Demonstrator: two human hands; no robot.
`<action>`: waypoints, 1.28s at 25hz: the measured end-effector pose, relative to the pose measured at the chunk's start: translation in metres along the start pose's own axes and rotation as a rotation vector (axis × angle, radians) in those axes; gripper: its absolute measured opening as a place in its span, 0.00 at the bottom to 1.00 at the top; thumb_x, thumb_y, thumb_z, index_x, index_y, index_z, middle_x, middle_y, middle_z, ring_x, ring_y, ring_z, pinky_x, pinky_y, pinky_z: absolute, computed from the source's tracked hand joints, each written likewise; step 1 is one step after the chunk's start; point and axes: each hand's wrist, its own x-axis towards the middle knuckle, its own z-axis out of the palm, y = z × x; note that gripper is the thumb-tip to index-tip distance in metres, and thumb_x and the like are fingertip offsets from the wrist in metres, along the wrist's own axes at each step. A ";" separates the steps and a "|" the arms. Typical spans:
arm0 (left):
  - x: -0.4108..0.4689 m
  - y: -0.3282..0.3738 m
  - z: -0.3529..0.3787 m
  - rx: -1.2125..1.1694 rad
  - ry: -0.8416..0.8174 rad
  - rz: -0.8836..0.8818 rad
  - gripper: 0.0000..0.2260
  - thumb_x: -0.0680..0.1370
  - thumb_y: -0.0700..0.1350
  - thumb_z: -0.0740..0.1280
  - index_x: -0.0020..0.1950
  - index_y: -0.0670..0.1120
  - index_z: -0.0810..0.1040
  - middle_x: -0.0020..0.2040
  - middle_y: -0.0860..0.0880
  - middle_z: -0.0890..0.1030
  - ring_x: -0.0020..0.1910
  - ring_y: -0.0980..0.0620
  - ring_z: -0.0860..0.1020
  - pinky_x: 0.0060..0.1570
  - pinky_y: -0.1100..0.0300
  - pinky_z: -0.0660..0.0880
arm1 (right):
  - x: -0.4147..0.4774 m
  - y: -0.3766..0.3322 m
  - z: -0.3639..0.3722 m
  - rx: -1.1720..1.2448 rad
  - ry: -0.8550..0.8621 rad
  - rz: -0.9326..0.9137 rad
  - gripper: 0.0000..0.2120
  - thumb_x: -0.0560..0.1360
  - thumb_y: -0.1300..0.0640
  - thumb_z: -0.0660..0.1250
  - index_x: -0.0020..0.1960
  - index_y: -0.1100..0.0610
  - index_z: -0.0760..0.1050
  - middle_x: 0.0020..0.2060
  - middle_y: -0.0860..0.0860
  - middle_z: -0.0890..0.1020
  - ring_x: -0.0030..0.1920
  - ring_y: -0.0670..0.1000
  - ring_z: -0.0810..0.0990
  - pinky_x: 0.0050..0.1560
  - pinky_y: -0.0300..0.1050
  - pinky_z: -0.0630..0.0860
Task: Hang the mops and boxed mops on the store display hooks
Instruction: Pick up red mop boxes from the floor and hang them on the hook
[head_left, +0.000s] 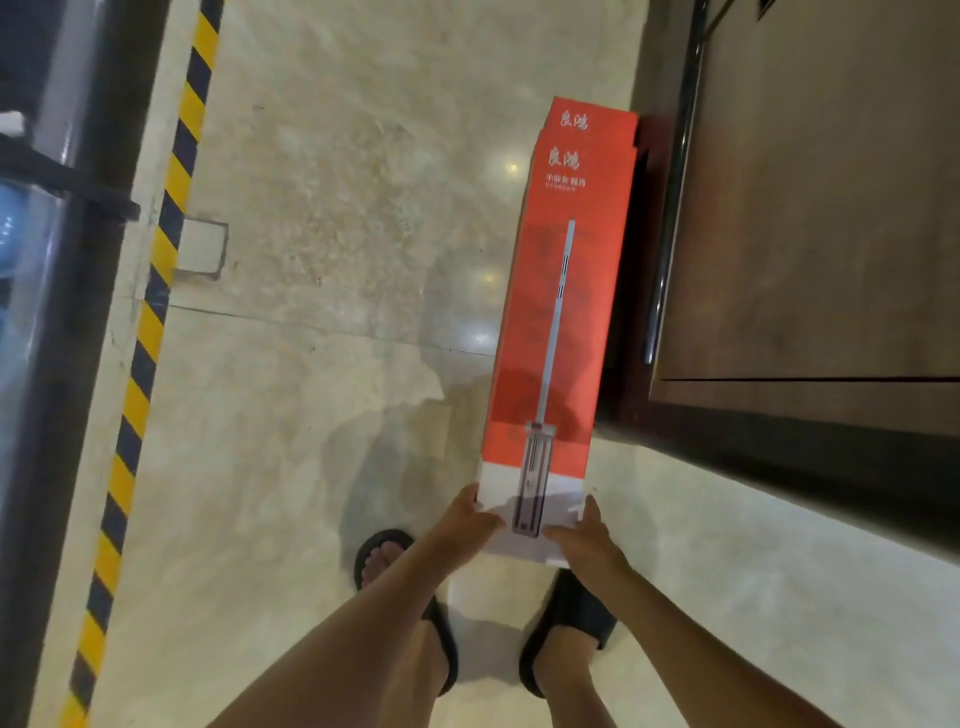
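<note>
Mop box (561, 312) beside wooden cabinet (805, 208), striped floor tape (156, 291) opposite

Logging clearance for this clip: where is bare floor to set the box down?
Widest: marble floor between the striped tape and the boxed mop. A narrower strip lies right of the right hand, along the wooden cabinet. Crowded: boxed mop close beside cabinet, sandalled feet near.

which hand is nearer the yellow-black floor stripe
Left. The left hand grips the boxed mop at its left edge, nearer the stripe; the right hand grips its right edge.
</note>
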 end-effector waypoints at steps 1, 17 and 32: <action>-0.008 -0.004 -0.003 0.063 0.004 -0.078 0.11 0.81 0.32 0.64 0.64 0.37 0.76 0.48 0.45 0.80 0.43 0.54 0.82 0.48 0.56 0.82 | -0.008 0.002 0.002 -0.060 0.012 0.036 0.37 0.69 0.52 0.82 0.66 0.47 0.61 0.64 0.54 0.78 0.63 0.58 0.79 0.66 0.52 0.76; 0.091 0.023 -0.015 -0.228 0.062 -0.101 0.52 0.59 0.82 0.71 0.76 0.55 0.72 0.74 0.48 0.76 0.73 0.41 0.75 0.72 0.38 0.72 | 0.016 -0.082 -0.014 0.207 0.024 -0.116 0.17 0.82 0.31 0.55 0.50 0.39 0.76 0.47 0.43 0.83 0.49 0.47 0.81 0.66 0.57 0.73; -0.090 0.072 -0.040 -0.067 0.272 0.272 0.25 0.76 0.66 0.68 0.66 0.53 0.69 0.52 0.50 0.86 0.42 0.54 0.88 0.42 0.56 0.86 | -0.154 -0.096 -0.005 0.249 -0.044 -0.088 0.23 0.79 0.28 0.55 0.64 0.41 0.72 0.50 0.41 0.81 0.53 0.50 0.81 0.60 0.57 0.75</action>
